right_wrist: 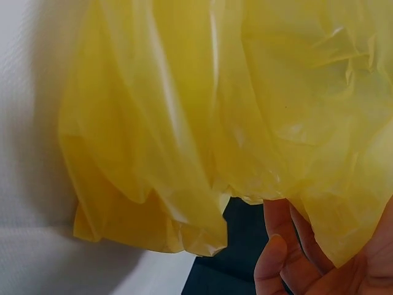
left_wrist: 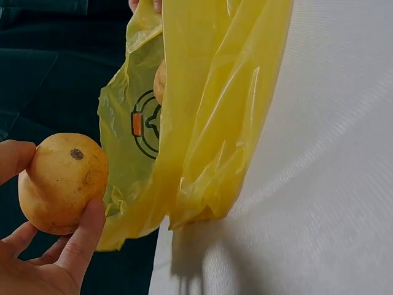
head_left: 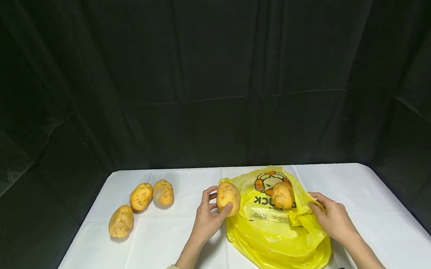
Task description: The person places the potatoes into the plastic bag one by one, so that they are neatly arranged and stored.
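Observation:
Between the thumb and fingers of my left hand (head_left: 207, 218) is a potato (head_left: 228, 198), held up at the left edge of a yellow plastic bag (head_left: 276, 247). In the left wrist view this potato (left_wrist: 64, 183) shows a dark spot near its top. My right hand (head_left: 333, 217) grips the bag's right edge; in the right wrist view its fingers (right_wrist: 288, 252) are partly behind the yellow film. A second potato (head_left: 282, 195) lies within the spread bag, over the printed cartoon duck. The bag's mouth stands open toward the far side.
Three more potatoes sit on the left of the white table (head_left: 164, 254): one nearer the front (head_left: 121, 221), a middle potato (head_left: 141, 196) and a right-hand potato (head_left: 163, 192). Black cloth (head_left: 211, 76) hangs behind the table and at both sides.

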`<state>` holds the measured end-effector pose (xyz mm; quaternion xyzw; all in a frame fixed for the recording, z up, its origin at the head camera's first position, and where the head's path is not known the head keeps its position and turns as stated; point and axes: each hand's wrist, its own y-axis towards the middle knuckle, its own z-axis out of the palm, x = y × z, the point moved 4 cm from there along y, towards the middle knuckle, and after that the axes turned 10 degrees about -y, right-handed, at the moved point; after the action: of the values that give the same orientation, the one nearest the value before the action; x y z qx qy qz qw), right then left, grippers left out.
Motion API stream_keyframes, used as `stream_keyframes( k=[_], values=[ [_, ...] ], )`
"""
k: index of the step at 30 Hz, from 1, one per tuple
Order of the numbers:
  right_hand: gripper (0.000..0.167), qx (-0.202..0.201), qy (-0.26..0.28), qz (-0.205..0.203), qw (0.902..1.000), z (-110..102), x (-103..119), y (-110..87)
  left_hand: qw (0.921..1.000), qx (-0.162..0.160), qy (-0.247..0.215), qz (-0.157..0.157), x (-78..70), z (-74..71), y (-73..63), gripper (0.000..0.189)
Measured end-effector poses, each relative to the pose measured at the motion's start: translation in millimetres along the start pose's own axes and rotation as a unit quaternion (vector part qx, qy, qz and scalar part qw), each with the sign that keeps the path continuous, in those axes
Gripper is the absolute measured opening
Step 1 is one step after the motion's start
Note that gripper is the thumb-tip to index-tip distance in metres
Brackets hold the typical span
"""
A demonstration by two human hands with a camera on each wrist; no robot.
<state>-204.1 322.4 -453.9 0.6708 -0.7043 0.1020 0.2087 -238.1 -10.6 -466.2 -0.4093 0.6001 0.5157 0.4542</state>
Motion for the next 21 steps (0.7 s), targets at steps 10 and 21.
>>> stream_keyframes(
  k=[10,21],
  values=[
    [0.033,0.003,-0.001,0.004,1.0000,-0.4,1.1,0.5,0.9999,0.009,0.013,0.004,1.8,9.1,4.5,0.063],
    [0.034,0.005,-0.003,0.007,1.0000,-0.3,2.0,-0.5,0.9998,0.019,0.009,0.003,0.0,18.8,10.6,0.063]
  ],
)
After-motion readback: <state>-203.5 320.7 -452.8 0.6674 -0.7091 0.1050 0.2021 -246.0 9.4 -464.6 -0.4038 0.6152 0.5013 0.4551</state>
